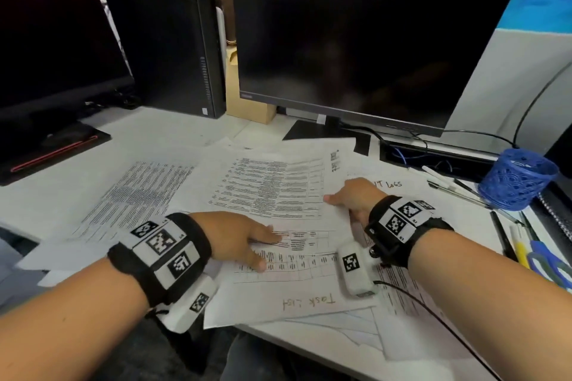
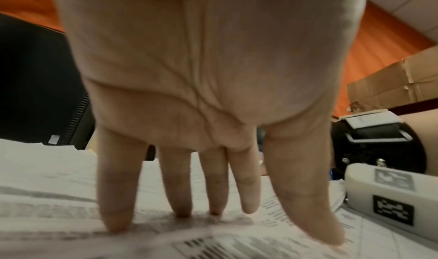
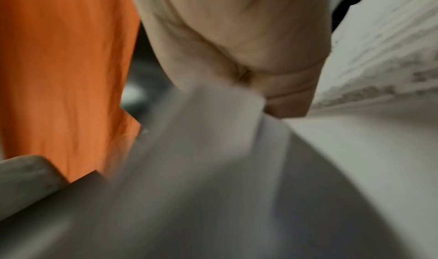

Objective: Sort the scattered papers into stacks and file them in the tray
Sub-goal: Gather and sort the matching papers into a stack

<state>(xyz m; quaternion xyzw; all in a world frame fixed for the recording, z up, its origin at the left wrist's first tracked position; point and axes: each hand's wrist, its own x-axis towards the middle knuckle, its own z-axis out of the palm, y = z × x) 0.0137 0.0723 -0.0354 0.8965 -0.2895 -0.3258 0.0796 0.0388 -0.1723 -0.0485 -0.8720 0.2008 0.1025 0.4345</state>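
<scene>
Several white printed sheets lie scattered and overlapping on the desk. My left hand (image 1: 267, 250) presses with straight fingers on a table-printed sheet marked "Task List" (image 1: 303, 297); the left wrist view shows the fingertips (image 2: 182, 212) touching that paper (image 2: 59, 197). My right hand (image 1: 343, 206) pinches the right edge of another printed table sheet (image 1: 266, 189), thumb on top. In the blurred right wrist view, the right hand (image 3: 255, 87) has paper (image 3: 213, 132) running out of its grip. A dense text sheet (image 1: 139, 195) lies at the left. No tray is in view.
A dark monitor (image 1: 371, 34) stands behind the papers, a second monitor (image 1: 46, 40) and a black computer case (image 1: 167, 49) to the left. At right are a blue mesh pen cup (image 1: 517, 179), pens (image 1: 448, 185), scissors (image 1: 548, 260) and a spiral notebook (image 1: 557, 213). Papers overhang the desk's front edge.
</scene>
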